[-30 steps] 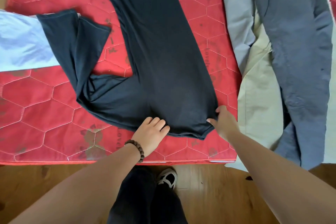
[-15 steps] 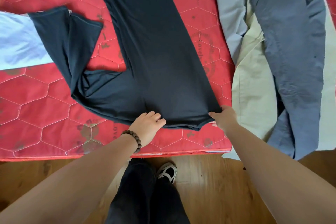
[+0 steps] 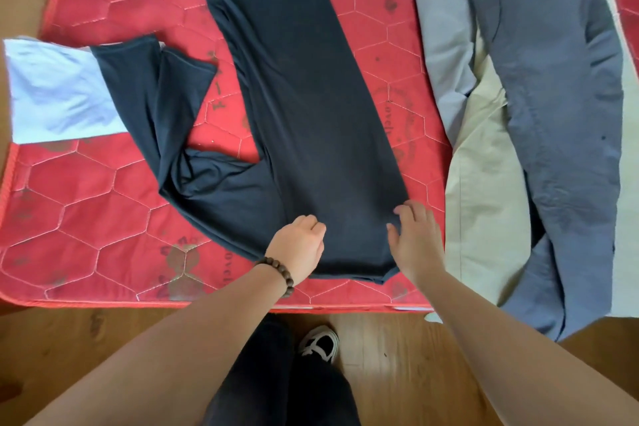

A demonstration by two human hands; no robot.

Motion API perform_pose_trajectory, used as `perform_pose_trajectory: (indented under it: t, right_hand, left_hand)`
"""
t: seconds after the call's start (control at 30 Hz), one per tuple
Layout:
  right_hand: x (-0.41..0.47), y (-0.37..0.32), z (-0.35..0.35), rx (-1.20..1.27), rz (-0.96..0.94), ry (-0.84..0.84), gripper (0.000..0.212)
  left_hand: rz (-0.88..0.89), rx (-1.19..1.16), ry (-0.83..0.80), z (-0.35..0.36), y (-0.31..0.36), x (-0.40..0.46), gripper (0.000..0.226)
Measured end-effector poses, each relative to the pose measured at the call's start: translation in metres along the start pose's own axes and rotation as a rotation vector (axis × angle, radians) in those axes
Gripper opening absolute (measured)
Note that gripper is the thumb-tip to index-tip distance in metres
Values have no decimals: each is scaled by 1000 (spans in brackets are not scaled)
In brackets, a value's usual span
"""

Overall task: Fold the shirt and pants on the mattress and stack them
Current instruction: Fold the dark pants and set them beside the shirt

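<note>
Red quilted mattress [image 3: 103, 218] on wooden floor [image 3: 397, 373] bears dark shirt [image 3: 311, 114].

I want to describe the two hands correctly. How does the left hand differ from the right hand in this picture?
The left hand wears a brown bead bracelet at its wrist; the right hand wears none. The left hand has curled fingers and lies on the middle of the dark shirt's near end; the right hand has spread fingers at its right corner. Both rest on that shirt.

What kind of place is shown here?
Probably a room in a home: a red quilted mattress lies low beside a wooden floor, with clothes such as the dark shirt spread for folding.
</note>
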State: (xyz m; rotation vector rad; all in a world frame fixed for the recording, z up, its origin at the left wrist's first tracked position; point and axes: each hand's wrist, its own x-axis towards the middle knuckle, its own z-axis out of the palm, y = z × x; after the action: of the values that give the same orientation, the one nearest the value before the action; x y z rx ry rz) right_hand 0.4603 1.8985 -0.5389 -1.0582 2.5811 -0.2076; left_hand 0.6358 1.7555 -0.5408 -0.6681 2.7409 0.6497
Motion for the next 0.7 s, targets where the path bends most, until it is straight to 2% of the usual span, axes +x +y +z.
perform_pose_trajectory:
  t: [0.07,0.17,0.4,0.7]
  right_hand:
    - [13,-18,10,-34,-142,-31,37]
    - [37,-37,30,-124,-263,-106,49]
    - [110,-67,52,-212,-363,-128,55]
    - [220,-116,38,-286,-422,-118,55]
  left_hand:
    - [-48,-3,-18,2,-3,18,41]
    - [-111,127,-58,6,-9,44,61]
    - [-287,133,39,0,-37,111,66]
    - [-464,65,168,-40,-113,183,73]
